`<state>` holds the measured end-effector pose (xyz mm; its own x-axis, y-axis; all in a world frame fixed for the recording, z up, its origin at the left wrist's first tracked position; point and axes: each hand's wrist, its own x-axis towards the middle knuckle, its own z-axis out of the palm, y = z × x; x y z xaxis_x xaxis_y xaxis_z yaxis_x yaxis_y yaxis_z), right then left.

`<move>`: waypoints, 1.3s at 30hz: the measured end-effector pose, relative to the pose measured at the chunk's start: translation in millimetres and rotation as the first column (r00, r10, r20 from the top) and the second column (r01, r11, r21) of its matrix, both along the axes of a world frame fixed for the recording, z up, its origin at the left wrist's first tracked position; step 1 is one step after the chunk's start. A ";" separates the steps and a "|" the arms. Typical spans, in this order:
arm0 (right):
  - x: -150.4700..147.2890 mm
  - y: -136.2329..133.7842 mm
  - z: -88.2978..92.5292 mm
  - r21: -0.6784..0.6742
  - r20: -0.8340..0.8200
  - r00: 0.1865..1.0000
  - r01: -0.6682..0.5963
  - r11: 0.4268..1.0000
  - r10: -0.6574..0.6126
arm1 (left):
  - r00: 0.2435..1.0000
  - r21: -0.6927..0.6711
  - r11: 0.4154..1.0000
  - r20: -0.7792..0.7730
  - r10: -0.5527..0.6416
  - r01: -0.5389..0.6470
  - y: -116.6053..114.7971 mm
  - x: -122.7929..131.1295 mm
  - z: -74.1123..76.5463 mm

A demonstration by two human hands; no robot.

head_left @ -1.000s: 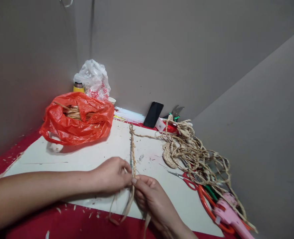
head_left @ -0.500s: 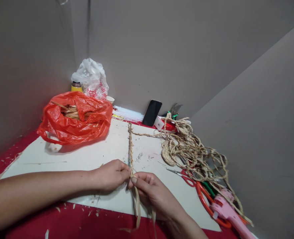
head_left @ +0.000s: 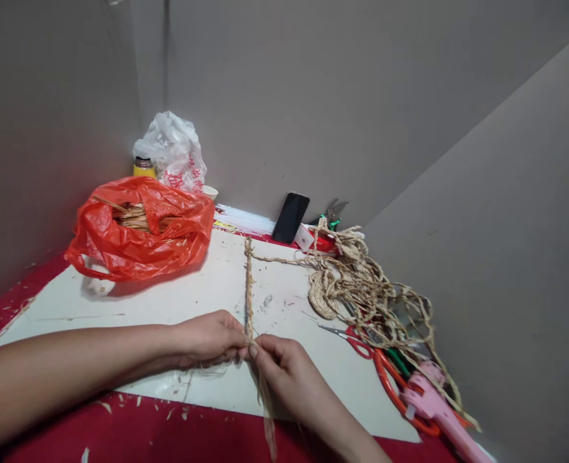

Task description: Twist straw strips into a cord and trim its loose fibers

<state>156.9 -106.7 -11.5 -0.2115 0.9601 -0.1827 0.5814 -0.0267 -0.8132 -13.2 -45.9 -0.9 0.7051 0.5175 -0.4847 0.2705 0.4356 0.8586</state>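
A narrow straw braid (head_left: 249,289) runs straight away from me across the white board (head_left: 216,270). My left hand (head_left: 219,339) pinches its near end from the left, fingers closed. Pressed close against it, my right hand (head_left: 279,363) pinches the straw strands at the same spot between thumb and forefinger. Loose flat strands (head_left: 267,411) hang from between the hands toward the board's near edge. From the braid's far end a thin cord (head_left: 279,260) leads right to a heap of braided straw cord (head_left: 366,283). The exact crossing of strands is hidden by my fingertips.
A red plastic bag (head_left: 168,257) of straw stands at left, before a white bag (head_left: 171,145) and a yellow bottle (head_left: 144,168). A phone (head_left: 290,217) leans at the back. Scissors (head_left: 359,344), pruning shears (head_left: 333,212) and a pink glue gun (head_left: 431,399) lie right.
My hands have drawn closer together at the braid's near end. The loose strands below have shifted, some now showing under my left hand. The view has moved slightly.
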 end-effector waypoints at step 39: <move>-5.1 -22.3 30.3 -0.097 -0.015 0.986 -0.166 0.981 0.165 | 0.993 0.049 0.994 0.071 0.093 -0.097 -5.5 3.6 -5.0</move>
<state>151.8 -129.1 18.9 -0.3677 0.8894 -0.2717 0.5788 -0.0098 -0.8154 -9.6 -51.4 -5.9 0.6821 0.6069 -0.4080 0.1702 0.4109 0.8957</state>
